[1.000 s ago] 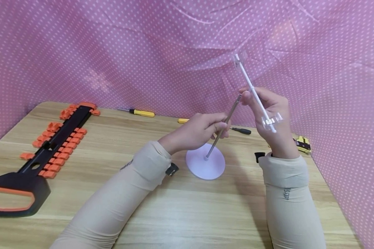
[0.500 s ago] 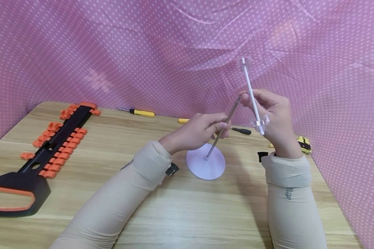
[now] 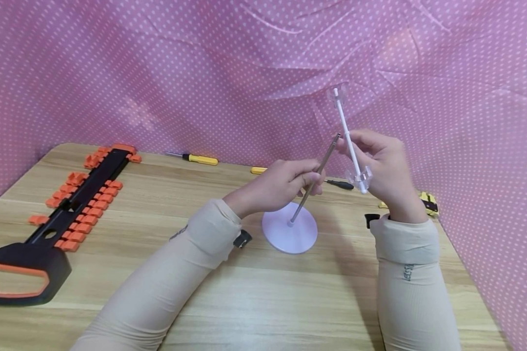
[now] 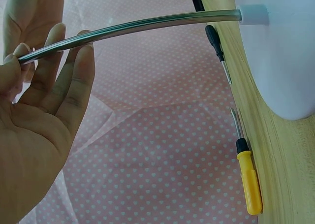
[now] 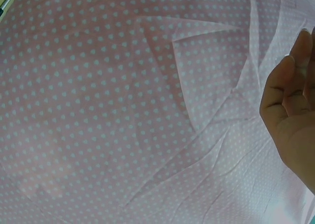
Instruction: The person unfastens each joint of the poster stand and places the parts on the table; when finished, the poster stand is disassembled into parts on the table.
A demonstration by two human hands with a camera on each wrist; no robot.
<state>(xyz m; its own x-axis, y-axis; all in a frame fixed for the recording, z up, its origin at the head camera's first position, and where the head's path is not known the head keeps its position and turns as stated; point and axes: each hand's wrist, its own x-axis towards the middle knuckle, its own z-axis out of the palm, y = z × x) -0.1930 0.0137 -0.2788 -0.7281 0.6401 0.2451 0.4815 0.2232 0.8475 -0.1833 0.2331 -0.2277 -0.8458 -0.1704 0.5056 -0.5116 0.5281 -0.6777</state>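
Note:
My left hand [image 3: 290, 180] pinches a thin metal rod [image 3: 305, 197] between thumb and fingers. The rod leans to the right and rises from a round white base [image 3: 285, 236] on the table; the left wrist view shows the metal rod [image 4: 162, 21] set in a white collar. Beside the rod's upper tip, my right hand [image 3: 384, 163] pinches a white bar [image 3: 350, 146] near its middle. Clear plastic clips [image 3: 359, 179] sit at both ends of this bar. In the right wrist view only some curled fingers [image 5: 290, 86] show, and the bar is hidden.
A black rack with orange clips [image 3: 83, 219] lies along the left. Toward the back edge are a yellow-handled screwdriver [image 3: 202, 159], another yellow handle [image 3: 258, 170] and a black-handled screwdriver [image 3: 340, 184]. A yellow and black tool [image 3: 428, 204] lies behind the right wrist. Pink dotted cloth hangs behind.
The white bar first turned more upright, then shifted left and slightly down, closer to the metal rod's tip. My right hand moved a little with it. The left hand, rod and base stayed put.

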